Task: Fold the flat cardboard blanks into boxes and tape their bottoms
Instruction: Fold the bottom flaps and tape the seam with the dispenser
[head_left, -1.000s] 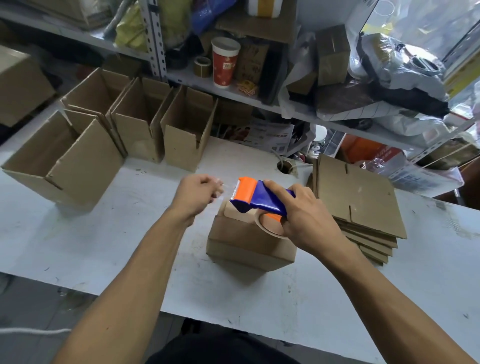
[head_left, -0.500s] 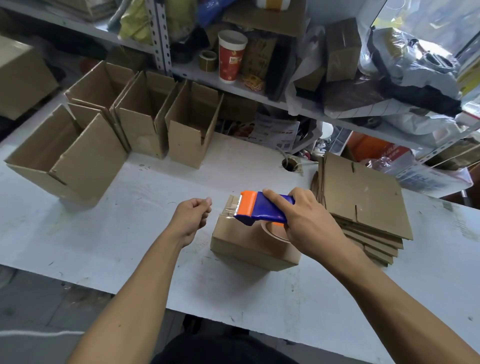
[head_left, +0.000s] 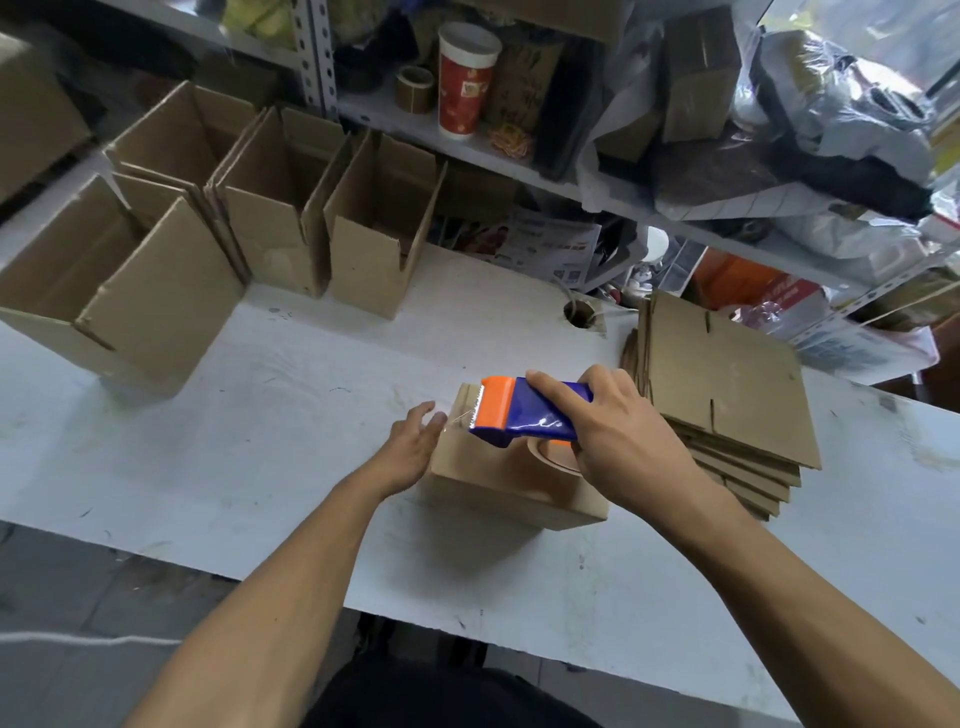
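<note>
A small folded cardboard box (head_left: 498, 493) lies bottom up on the white table (head_left: 260, 441), near its front middle. My right hand (head_left: 618, 431) grips a blue and orange tape dispenser (head_left: 524, 415) and holds it on the box's top, with its toothed edge at the box's left end. Below the dispenser the brown tape roll (head_left: 550, 454) shows. My left hand (head_left: 413, 449) rests with straight fingers against the box's left side, by the loose end of clear tape. A stack of flat cardboard blanks (head_left: 727, 395) lies just right of the box.
Several open folded boxes (head_left: 280, 218) stand in a row at the table's back left. A cable hole (head_left: 579, 314) sits behind the box. The shelf behind holds a red paper cup (head_left: 465, 83), a tape roll (head_left: 415, 88), bags and clutter.
My left hand has opened and moved down onto the box's left side. The dispenser has come down to the box's left end.
</note>
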